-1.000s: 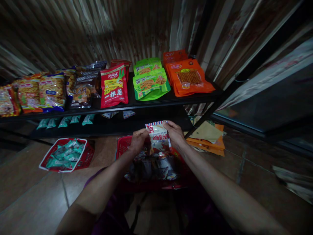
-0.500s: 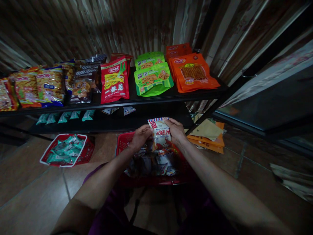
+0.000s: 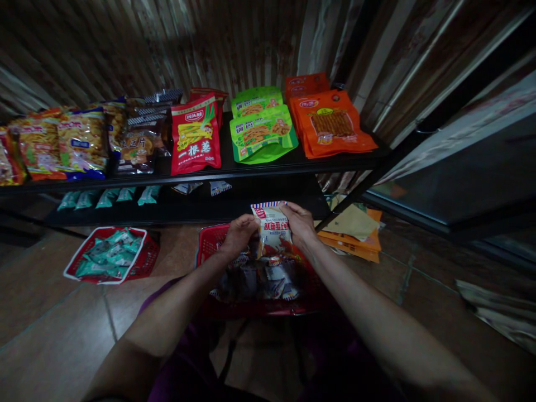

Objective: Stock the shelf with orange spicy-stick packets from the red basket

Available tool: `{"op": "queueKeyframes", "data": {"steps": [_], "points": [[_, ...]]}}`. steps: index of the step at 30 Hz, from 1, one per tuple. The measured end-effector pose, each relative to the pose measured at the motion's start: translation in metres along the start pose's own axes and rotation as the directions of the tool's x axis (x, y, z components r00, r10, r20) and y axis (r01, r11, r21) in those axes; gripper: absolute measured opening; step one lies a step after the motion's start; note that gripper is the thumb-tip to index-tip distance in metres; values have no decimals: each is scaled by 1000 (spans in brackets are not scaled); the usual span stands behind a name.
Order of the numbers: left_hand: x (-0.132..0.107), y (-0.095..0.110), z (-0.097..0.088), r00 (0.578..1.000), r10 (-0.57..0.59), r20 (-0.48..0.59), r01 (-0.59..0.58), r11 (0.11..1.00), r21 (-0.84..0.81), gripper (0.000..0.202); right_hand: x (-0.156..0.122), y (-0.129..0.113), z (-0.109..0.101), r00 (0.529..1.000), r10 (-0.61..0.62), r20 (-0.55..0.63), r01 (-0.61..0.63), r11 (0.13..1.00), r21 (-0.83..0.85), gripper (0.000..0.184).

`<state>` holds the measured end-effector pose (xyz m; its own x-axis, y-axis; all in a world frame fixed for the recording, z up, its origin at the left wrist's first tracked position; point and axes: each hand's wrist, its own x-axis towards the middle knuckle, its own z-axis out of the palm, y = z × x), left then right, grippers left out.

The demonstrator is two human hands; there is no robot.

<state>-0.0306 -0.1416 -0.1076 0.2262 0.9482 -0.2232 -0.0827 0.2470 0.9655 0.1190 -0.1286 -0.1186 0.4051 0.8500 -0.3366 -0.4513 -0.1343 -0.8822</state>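
Note:
Between my hands is a white snack bag (image 3: 274,229) with a striped top edge and red lettering, held upright over a red basket (image 3: 251,308). My right hand (image 3: 298,223) grips its right side, thumb at the upper corner. My left hand (image 3: 242,231) pinches the left edge with curled fingers. Inside the basket, beneath the held bag, lie several similar striped snack bags (image 3: 278,279); the dim light blurs their details.
Ahead stands a black two-tier shelf (image 3: 251,174). On top are red (image 3: 196,137), green (image 3: 263,137) and orange snack bags (image 3: 333,125). A smaller red basket (image 3: 146,259) holds teal packets (image 3: 111,254) on the floor at left. Flattened orange cartons (image 3: 355,231) lie right of the shelf leg.
The bag has turned slightly in my hands, its front lettering now plainer. The whole view has shifted a little; both hands keep their hold.

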Motion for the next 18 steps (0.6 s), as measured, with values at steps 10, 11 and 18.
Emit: {"op": "queueKeyframes", "data": {"steps": [10, 11, 18], "points": [[6, -9, -5, 990, -14, -139, 12, 1000, -15, 18, -1, -7, -3, 988, 108, 109, -104, 994, -36, 25], [7, -9, -6, 985, -11, -172, 6, 999, -33, 17, -2, -7, -4, 984, 129, 120, -124, 991, -49, 24], [13, -9, -12, 922, -7, -387, -66, 982, -175, 10, -20, 1, -21, 941, 324, 99, -315, 944, -96, 24]]}}
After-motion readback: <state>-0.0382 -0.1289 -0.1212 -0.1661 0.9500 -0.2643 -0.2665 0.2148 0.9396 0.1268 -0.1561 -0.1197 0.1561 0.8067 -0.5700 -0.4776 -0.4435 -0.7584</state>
